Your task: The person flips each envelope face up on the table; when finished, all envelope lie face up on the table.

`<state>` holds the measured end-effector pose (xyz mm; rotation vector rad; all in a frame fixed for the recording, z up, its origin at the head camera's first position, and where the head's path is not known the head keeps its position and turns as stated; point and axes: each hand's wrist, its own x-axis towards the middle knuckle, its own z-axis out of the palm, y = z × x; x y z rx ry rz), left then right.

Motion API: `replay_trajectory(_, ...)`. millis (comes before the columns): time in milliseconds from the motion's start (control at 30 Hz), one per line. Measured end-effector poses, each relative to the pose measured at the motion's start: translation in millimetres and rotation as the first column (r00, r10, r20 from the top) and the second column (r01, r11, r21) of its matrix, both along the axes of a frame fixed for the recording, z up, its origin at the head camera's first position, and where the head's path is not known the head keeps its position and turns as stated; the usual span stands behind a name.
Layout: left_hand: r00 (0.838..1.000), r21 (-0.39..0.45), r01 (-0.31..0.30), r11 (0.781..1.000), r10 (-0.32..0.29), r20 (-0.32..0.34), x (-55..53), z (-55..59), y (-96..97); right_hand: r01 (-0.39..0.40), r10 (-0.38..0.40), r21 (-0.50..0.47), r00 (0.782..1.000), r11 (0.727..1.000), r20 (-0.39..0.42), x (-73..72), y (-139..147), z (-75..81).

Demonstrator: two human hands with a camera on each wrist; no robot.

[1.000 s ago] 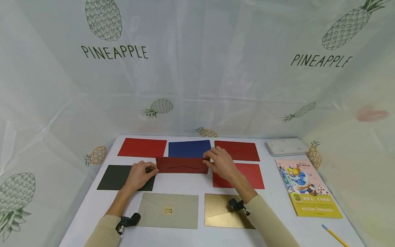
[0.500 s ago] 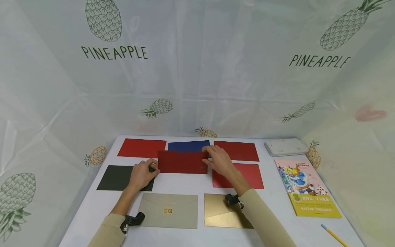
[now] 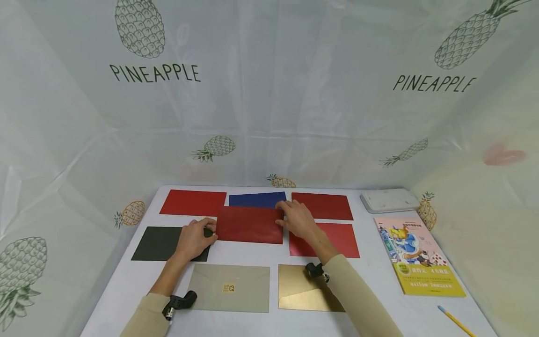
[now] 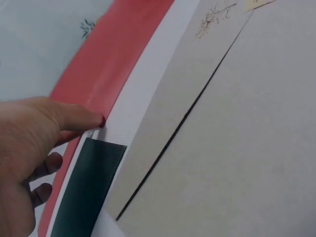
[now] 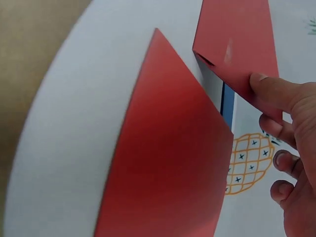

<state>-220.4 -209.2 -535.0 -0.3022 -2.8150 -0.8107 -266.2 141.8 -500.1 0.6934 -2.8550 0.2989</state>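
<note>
Between both hands a dark red envelope is held lengthwise, its broad face towards the head camera. The left hand pinches its left end; in the left wrist view the fingertips meet the envelope's edge. At the other end the right hand pinches the upper right corner, thumb on the near face in the right wrist view, where the envelope shows a small gap at its lower corner. Behind it a blue envelope is partly covered. Under the left hand lies a dark green envelope.
Red envelopes lie at back left and back right, with a lighter red envelope under the right forearm. Nearer are a grey envelope and a gold envelope. A white case, book and pencil are rightmost.
The held red envelope has tipped from a narrow view with a flap line to its broad plain face. Its lower edge has come nearer the person. Both hands keep their grip.
</note>
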Motion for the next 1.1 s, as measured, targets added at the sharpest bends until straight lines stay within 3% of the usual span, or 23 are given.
replay_trajectory(367,0.998,-0.08,0.057,0.995,-0.058,-0.012,6.5,-1.4,-3.6,-0.033,0.032,0.021,0.999,0.999,0.036,3.6,1.8,-9.8)
replay_trajectory(633,0.996,-0.121,0.086,0.989,-0.083,0.033,12.7,5.4,-6.1,-0.071,0.07,0.071,0.997,0.995,0.027,4.8,1.9,-12.5)
replay_trajectory(1100,0.993,-0.208,0.114,0.971,-0.109,0.037,17.3,8.5,-8.3,-0.066,0.061,0.115,0.997,0.991,0.05,10.4,-0.9,-14.2)
